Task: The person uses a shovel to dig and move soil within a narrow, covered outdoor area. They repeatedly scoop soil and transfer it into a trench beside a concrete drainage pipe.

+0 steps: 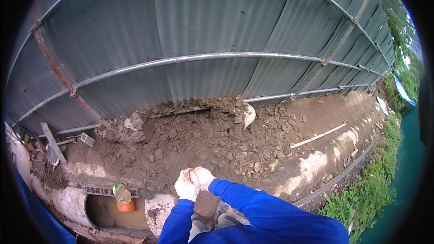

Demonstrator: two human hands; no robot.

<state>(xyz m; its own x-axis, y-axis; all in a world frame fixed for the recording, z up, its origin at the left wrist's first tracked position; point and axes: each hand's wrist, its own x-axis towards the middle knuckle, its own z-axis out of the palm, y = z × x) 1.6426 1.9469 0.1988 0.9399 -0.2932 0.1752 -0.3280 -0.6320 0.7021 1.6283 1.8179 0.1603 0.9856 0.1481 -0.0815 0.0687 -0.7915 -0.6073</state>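
Observation:
Both my hands wear white, mud-stained gloves and come together in front of me, above the dirt. My left hand (186,185) is closed, its fingers curled. Pressed against it, my right hand (205,178) is closed too. A small orange patch shows between them, but whatever they grip is hidden by the gloves. Beyond them spreads a heap of broken brown soil (194,135). To the left, a yellow-green container (121,193) and an orange object (126,205) sit at an opening holding muddy water (106,210).
Pale concrete pipe sections (74,203) flank the water. A corrugated metal fence (203,27) with metal rails (203,58) rises behind the soil. A thin wooden stick (318,135) lies at right, near green plants (366,190). Boards (53,142) and blocks (87,139) lie far left.

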